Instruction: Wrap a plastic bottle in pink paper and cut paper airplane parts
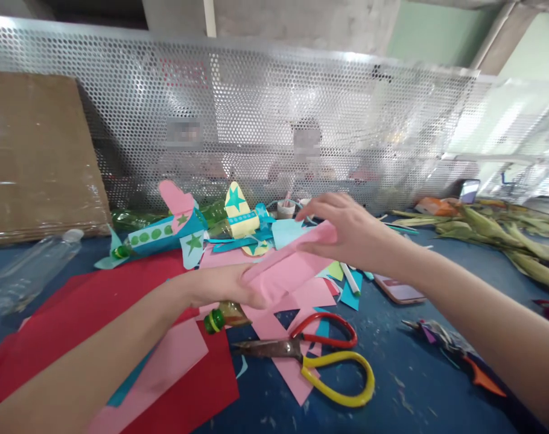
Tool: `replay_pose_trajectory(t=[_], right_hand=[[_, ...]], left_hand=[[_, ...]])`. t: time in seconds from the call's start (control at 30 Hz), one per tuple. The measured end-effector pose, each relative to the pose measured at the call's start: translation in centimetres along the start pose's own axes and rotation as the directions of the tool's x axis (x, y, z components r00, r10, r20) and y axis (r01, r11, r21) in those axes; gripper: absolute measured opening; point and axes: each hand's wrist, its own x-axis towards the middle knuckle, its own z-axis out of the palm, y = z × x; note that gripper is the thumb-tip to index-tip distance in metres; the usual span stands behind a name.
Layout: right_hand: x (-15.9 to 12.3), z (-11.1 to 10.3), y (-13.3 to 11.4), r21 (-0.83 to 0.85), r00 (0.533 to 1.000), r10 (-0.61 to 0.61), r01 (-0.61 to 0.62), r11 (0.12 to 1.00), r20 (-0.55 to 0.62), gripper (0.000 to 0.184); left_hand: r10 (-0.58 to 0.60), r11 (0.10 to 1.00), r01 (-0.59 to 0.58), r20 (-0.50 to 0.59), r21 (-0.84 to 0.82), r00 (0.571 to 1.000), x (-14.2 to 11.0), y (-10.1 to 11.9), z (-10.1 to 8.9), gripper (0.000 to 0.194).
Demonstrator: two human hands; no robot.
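1. Currently, my left hand (231, 286) grips the left end of the pink paper (297, 265), my right hand (344, 229) its right end; it sits over the scraps (313, 294) mid-desk (392, 380).
2. Risk: uneven pinching could crease it; a hard pull might tear it.
3. Scissors (283, 348) lie nearer me, blade tips just beside the green-capped bottle (236, 314); a dropping left wrist could catch them.
4. My left hand partly covers that bottle; can't tell its contents, or whether the paper touches it.
5. White cup (286, 211) beyond: something upright inside, too blurred to name.
6. Clear bottle (34, 265), far left: on its side, capped, no liquid visible.
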Motion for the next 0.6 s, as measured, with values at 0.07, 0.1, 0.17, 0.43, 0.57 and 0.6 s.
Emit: replay_pose_trajectory(t=[0.07,0.1,0.17,0.43,0.57,0.6], right_hand=[[-0.3,-0.2,0.6,-0.004,0.963,0.140,-0.145,0.989,-0.230,0.039],[-0.4,-0.1,1.0,0.076,0.924,0.240,-0.228,0.971,-0.297,0.041],[-0.4,0.2,1.9,0.345,0.857,0.443,-0.346,0.873,-0.262,0.040],[-0.2,3.0,2.6,0.732,0.826,0.563,-0.367,0.574,-0.027,0.036],[-0.1,3.7,2.4,0.807,0.825,0.565,-0.356,0.472,0.033,0.040],[-0.1,3.9,2.6,0.819,0.827,0.560,-0.354,0.452,0.048,0.041]], left_hand=[[-0.008,0.995,0.009,0.009,-0.101,1.000,0.1,-0.5,-0.4,0.051],[-0.018,0.990,0.019,0.003,-0.138,1.000,0.1,-0.8,-0.5,0.050],[-0.036,0.977,0.028,-0.032,-0.211,0.999,0.1,-1.2,-0.7,0.054],[-0.168,0.945,0.119,-0.142,-0.303,0.976,0.1,-2.0,-0.5,0.064],[-0.076,0.989,0.052,-0.171,-0.140,0.982,0.1,-1.7,-1.1,0.070],[-0.033,0.998,0.021,-0.196,-0.063,0.980,0.0,-1.5,-1.3,0.073]])
